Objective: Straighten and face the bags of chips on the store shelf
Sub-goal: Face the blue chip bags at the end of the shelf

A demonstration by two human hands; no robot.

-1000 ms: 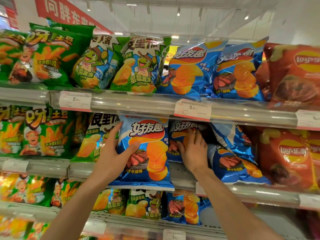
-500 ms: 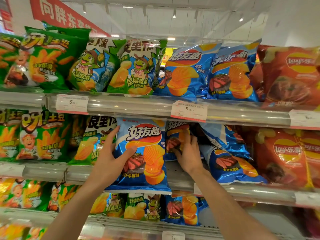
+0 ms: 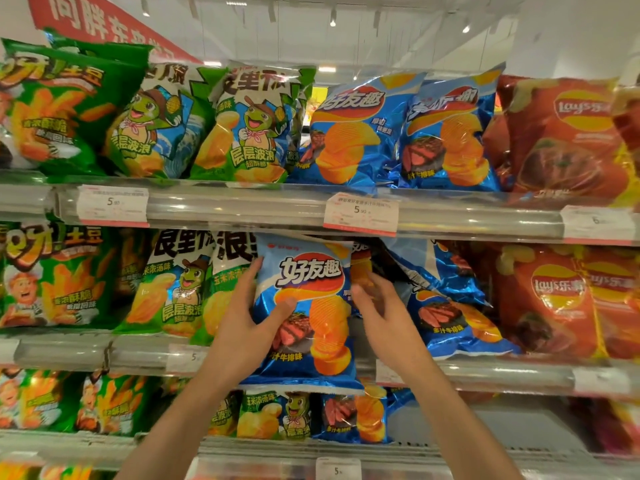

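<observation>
Left hand (image 3: 242, 327) grips blue bag (image 3: 308, 306), right hand (image 3: 377, 303) spread at its 3 o'clock edge; slanted bag (image 3: 446, 299) could slide off if bumped.

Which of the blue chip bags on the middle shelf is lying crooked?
The blue bag right of the hands: it leans tilted, while the held bag in the left hand faces upright.

held bag (image 3: 308, 306) sitting before middle shelf (image 3: 485, 374) | left hand (image 3: 242, 327) gripping its left edge | right hand (image 3: 381, 306) lying just right | tilted bag (image 3: 450, 306) leaning further right
</observation>
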